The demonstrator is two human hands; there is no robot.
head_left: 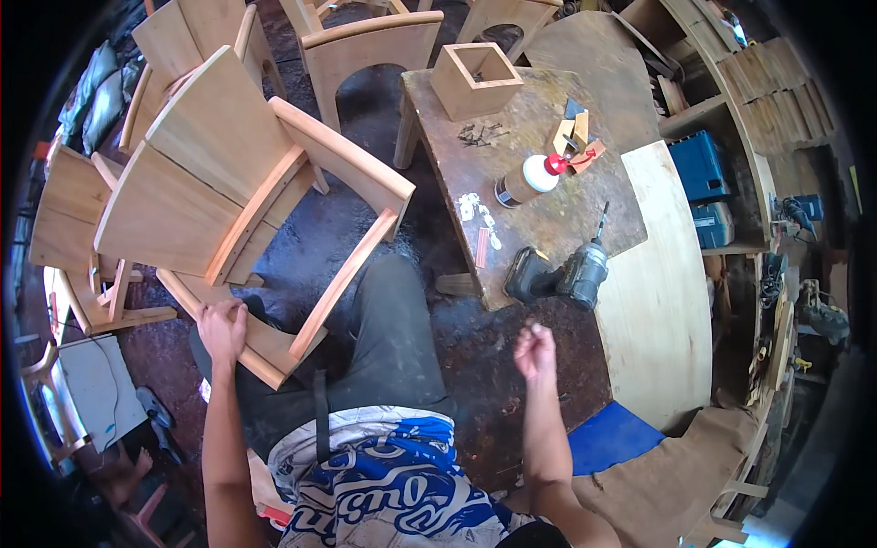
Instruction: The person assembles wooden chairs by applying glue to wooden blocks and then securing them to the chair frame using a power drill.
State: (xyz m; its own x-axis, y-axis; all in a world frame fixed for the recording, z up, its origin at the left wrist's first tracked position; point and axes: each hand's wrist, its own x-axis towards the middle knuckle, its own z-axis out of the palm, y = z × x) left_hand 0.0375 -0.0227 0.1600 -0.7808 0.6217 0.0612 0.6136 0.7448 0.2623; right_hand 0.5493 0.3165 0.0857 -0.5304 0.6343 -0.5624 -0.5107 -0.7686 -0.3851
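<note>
A pale wooden chair (210,155) lies tipped over against my legs, with its slatted back panel up at the left and curved rails joined by a straight bar. My left hand (222,331) grips the near curved rail, its fingers bent over the edge. To the right, my right hand (534,351) hovers in front of the low table, fingers pressed together in a pinch. Whatever it may hold is too small to make out. Closest to it is a black cordless drill (585,276) with a long bit, lying at the table's near corner.
On the low worktable (466,178) are a glue bottle (530,180) with a red cap, dark screws (480,135), wood offcuts (575,142) and a square wooden box (475,82). More wooden chairs (370,46) stand behind. A plywood sheet (658,301) and shelves with blue cases (699,169) line the right.
</note>
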